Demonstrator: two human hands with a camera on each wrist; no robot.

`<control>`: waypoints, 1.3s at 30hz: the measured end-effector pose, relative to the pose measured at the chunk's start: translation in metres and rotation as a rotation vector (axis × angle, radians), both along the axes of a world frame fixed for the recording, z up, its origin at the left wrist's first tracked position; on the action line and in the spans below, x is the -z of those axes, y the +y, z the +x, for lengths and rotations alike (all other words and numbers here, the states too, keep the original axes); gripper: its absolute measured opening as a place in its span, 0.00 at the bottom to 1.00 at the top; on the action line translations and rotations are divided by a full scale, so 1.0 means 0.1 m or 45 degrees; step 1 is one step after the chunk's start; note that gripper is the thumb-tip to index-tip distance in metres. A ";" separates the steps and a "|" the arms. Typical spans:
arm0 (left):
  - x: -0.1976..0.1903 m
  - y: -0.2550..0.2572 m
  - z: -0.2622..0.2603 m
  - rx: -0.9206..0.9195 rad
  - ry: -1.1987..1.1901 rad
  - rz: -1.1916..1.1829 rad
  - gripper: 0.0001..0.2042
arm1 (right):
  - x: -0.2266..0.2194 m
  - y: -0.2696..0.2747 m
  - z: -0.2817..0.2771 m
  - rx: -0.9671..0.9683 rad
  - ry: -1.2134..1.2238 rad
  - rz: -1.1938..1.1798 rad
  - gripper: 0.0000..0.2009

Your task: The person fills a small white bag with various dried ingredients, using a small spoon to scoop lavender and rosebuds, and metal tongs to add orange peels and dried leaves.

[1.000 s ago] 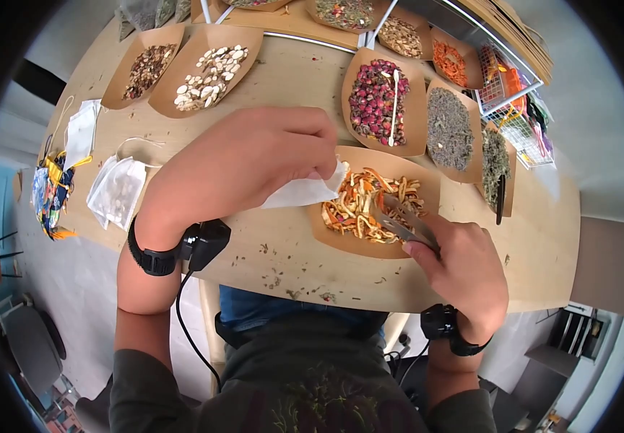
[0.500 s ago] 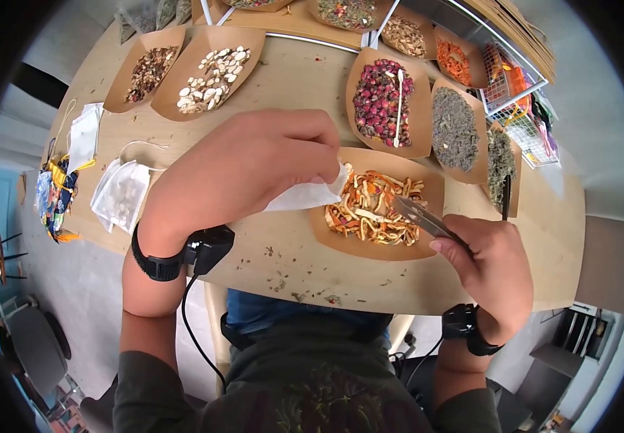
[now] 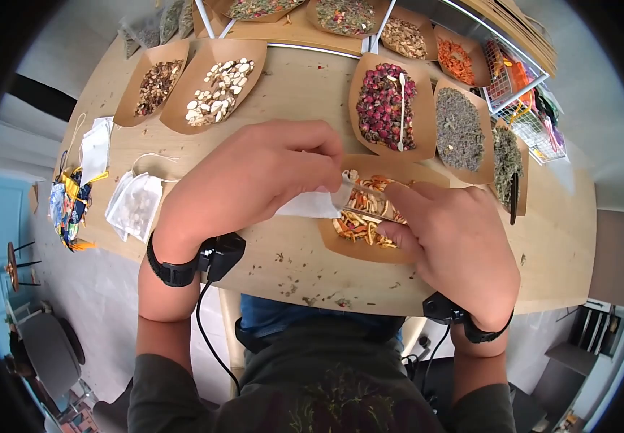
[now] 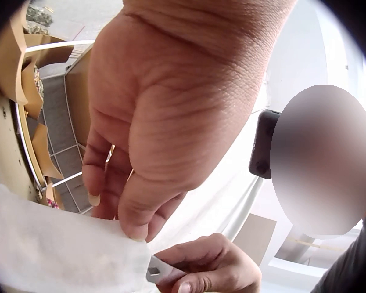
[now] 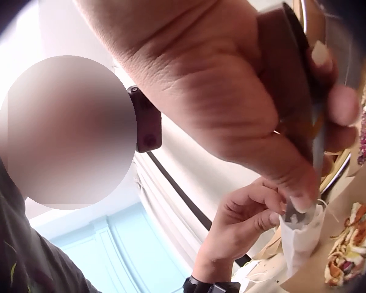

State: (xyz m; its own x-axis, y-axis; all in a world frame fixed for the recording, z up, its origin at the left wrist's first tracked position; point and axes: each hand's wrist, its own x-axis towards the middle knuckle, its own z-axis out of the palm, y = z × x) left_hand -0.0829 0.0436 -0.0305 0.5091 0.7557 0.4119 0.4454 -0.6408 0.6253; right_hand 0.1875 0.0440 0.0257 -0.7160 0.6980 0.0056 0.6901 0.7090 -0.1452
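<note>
My left hand (image 3: pixel 269 162) pinches the rim of a white drawstring-type pouch (image 3: pixel 308 205), holding its mouth toward the right. Metal tongs (image 5: pixel 283 55) are gripped between thumb and fingers of my right hand (image 3: pixel 464 238). Their tips reach into the mouth of the pouch (image 5: pixel 299 244) in the right wrist view; what they pinch is hidden. Below both hands sits a brown paper tray (image 3: pixel 370 252) of orange and cream dried peel strips (image 3: pixel 355 229), partly covered by the right hand.
Paper trays of dried rosebuds (image 3: pixel 380 101) with a small white scoop, grey-purple buds (image 3: pixel 460 130) and white slices (image 3: pixel 218 94) stand farther back. Filled white pouches (image 3: pixel 137 206) and patterned cloth bags (image 3: pixel 70 209) lie at left. Crumbs (image 3: pixel 305 289) dot the front table edge.
My right hand first drew the tongs back right from the peel, then moved them left to the pouch mouth. The left hand keeps its pinch on the pouch. The head view shifts slightly.
</note>
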 end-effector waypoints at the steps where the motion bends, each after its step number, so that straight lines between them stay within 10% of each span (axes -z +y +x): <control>1: -0.01 0.00 -0.01 -0.002 0.028 0.000 0.07 | 0.00 0.01 0.03 -0.003 -0.007 -0.005 0.10; 13: 0.06 -0.01 -0.02 0.006 0.050 0.019 0.09 | 0.17 0.01 0.62 0.195 -0.090 -0.344 0.13; 39: 0.04 -0.01 0.00 0.025 0.000 -0.007 0.11 | -0.19 -0.01 0.21 0.039 -0.048 0.081 0.09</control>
State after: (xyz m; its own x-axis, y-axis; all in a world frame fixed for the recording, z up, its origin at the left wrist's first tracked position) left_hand -0.0834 0.0422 -0.0347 0.5238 0.7481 0.4075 0.4331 -0.6458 0.6288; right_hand 0.2088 0.0433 0.0450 -0.6948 0.7188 0.0240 0.7158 0.6944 -0.0744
